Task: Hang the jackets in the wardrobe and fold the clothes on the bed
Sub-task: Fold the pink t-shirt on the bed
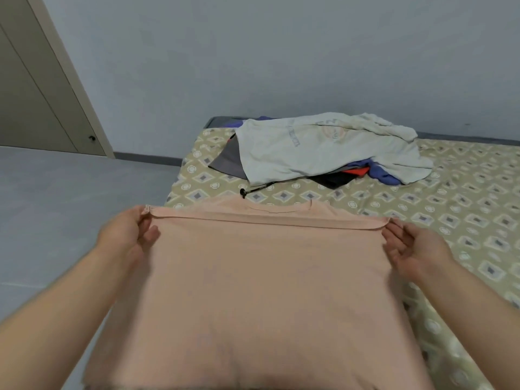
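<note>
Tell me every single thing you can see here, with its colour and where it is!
pink T-shirt: one, peach-pink, stretched out nearest the camera, held by its top corners
white T-shirt: one, pale grey-white with faded print, on top of the pile at the far end of the bed
clothes pile: several pieces, grey, black, orange-red and blue, under the white T-shirt
black cord: one, sticking out of the pile's near edge
bed sheet: one, beige with a diamond pattern, covering the bed
door: one, grey-beige, far left
wall: pale grey, behind the bed
floor: grey, left of the bed
left hand: pinches the shirt's left corner
right hand: pinches the shirt's right corner
</note>
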Demonstrator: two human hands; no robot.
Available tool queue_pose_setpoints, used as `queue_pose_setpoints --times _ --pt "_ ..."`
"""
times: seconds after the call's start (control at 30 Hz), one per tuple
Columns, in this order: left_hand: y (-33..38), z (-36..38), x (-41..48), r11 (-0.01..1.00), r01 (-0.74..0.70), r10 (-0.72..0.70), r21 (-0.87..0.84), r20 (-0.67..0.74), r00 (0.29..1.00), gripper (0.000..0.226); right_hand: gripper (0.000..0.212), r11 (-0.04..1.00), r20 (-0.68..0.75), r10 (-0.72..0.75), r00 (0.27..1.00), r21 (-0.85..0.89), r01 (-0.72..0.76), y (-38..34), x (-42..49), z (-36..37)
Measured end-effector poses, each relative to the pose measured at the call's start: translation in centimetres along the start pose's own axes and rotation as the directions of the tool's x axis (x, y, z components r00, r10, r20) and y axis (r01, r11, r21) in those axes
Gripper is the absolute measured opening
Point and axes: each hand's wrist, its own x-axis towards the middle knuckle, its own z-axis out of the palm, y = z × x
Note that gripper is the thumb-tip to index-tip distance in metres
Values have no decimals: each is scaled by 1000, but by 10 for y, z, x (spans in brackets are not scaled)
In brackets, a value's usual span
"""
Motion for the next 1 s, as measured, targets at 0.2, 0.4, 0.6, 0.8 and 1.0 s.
queue_pose_setpoints --times 0.2,0.4,0.6,0.8,1.0 --pt "11 48 57 999 -53 54 -12 78 995 17 38 996 43 -52 998 -72 55 -6 60 49" --pt "12 74 71 973 -175 144 153 190 971 43 50 970 170 -145 975 -170 174 -2 78 81" --pt "-57 8 18 561 -531 285 635 454 844 46 52 615 341 -390 855 -595 518 62 24 34" --pt "-119 -117 -56 -6 -526 294 850 505 812 65 39 -82 490 -493 719 -849 522 125 -30 -86" --pt "-118 -149 -93 424 -397 354 814 255 900 12 26 513 25 -479 877 -803 303 140 -82 -111"
